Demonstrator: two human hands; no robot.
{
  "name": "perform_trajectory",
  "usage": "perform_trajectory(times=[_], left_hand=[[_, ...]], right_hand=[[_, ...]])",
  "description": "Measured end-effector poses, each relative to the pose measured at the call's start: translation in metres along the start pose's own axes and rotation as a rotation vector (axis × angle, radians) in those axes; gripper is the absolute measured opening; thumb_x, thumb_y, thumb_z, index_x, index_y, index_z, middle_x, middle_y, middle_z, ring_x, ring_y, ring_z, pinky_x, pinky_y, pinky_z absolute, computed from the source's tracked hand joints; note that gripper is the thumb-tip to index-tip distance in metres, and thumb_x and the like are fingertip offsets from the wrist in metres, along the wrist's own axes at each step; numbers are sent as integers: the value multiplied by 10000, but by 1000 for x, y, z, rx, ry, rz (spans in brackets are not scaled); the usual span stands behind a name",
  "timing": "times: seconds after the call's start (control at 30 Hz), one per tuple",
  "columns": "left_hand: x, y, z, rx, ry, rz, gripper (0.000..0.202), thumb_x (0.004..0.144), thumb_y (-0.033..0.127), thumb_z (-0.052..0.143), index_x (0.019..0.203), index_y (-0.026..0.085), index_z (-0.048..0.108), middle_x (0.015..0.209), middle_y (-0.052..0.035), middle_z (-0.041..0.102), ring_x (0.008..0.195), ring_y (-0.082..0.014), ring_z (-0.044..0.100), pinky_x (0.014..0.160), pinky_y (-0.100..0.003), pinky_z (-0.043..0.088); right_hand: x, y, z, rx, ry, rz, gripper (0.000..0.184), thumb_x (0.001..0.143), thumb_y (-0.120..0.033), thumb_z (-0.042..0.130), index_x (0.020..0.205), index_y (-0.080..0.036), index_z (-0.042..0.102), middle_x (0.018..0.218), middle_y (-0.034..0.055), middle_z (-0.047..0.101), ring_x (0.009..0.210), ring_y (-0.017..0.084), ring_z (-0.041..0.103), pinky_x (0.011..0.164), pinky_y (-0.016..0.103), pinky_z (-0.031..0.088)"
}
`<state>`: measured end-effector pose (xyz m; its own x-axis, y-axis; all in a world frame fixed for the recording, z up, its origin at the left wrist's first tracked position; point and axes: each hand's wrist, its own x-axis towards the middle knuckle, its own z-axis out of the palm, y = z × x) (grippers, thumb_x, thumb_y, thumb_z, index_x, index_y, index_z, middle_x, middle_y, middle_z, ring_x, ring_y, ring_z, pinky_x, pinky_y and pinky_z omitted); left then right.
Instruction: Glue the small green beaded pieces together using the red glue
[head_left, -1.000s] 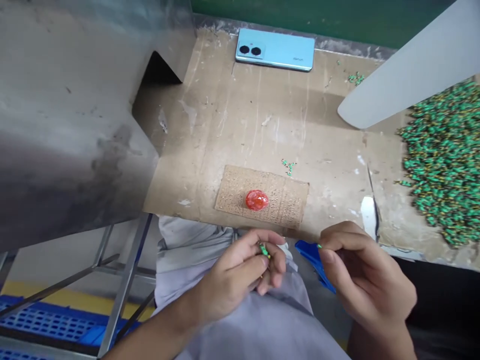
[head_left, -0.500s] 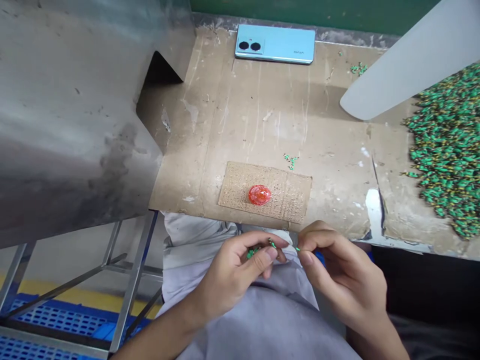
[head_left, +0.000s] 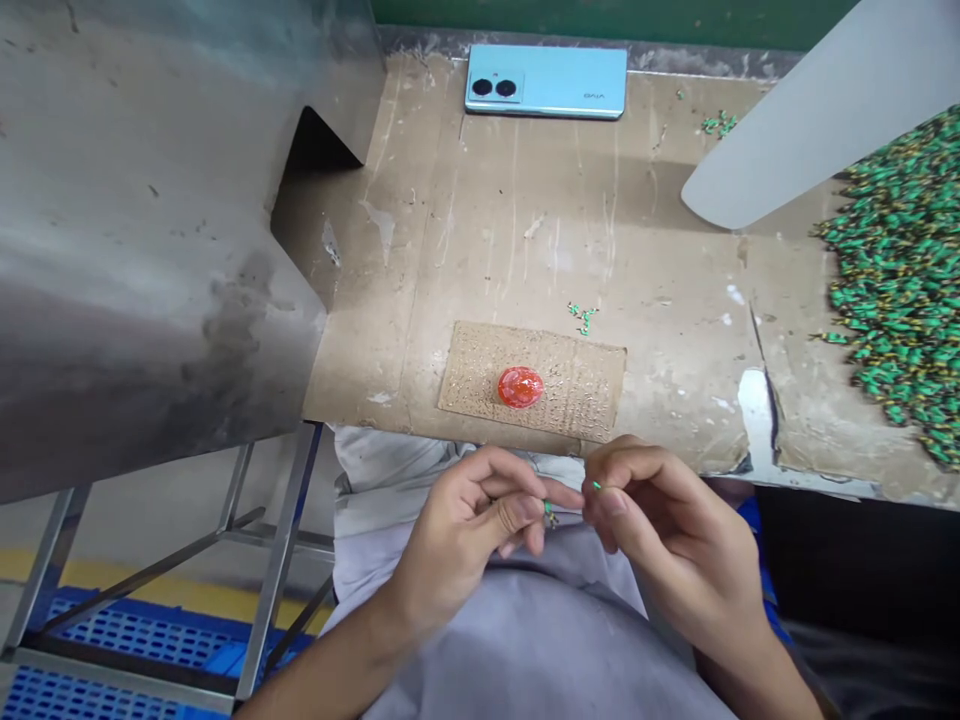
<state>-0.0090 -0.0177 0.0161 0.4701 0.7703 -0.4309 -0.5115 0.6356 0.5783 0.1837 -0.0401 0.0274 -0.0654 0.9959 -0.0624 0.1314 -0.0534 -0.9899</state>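
My left hand (head_left: pixel 472 525) is curled over my lap, thumb and fingers pinching small green parts (head_left: pixel 550 514). My right hand (head_left: pixel 660 530) is right beside it, fingertips pinched on one tiny green part (head_left: pixel 596 486). The two hands almost touch just below the table's front edge. On the table above them lies a small perforated cardboard pad (head_left: pixel 534 382) with a red glossy blob (head_left: pixel 520 387) on it.
A large heap of green parts (head_left: pixel 900 280) covers the table's right side, under a white blade-like shape (head_left: pixel 810 120). A light blue phone (head_left: pixel 546 81) lies at the back. A grey metal housing (head_left: pixel 142 230) fills the left. A few loose green parts (head_left: pixel 582 317) lie mid-table.
My right hand has moved left to meet my left hand, and the blue object beside it is now mostly hidden. The view has shifted slightly.
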Motion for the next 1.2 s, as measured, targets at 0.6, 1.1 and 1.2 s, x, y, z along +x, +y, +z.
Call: perform_trajectory(times=[0.6, 1.1, 1.2], left_hand=[[-5, -6, 6, 141, 196, 116, 129, 987, 329, 795, 1076, 235, 798, 1008, -24, 806, 647, -46, 582, 627, -146, 484], [-9, 12, 4, 653, 62, 495, 101, 921, 187, 844, 1010, 232, 831, 870, -33, 818, 781, -174, 748, 725, -256, 592], [-8, 10, 3, 704, 6, 559, 131, 928, 155, 831, 1038, 225, 821, 900, -42, 818, 800, -176, 761, 740, -263, 608]], right_hand=[[14, 13, 29, 60, 88, -465, 65, 1048, -198, 629, 995, -188, 663, 918, 87, 802, 806, 186, 800, 733, 310, 706], [5, -2, 5, 130, -106, -47, 76, 1031, -204, 668, 962, -234, 661, 764, -3, 671, 639, 142, 660, 552, 239, 556], [7, -4, 1, 82, -177, -20, 85, 1022, -198, 666, 947, -236, 658, 757, -14, 671, 655, 134, 636, 589, 235, 540]])
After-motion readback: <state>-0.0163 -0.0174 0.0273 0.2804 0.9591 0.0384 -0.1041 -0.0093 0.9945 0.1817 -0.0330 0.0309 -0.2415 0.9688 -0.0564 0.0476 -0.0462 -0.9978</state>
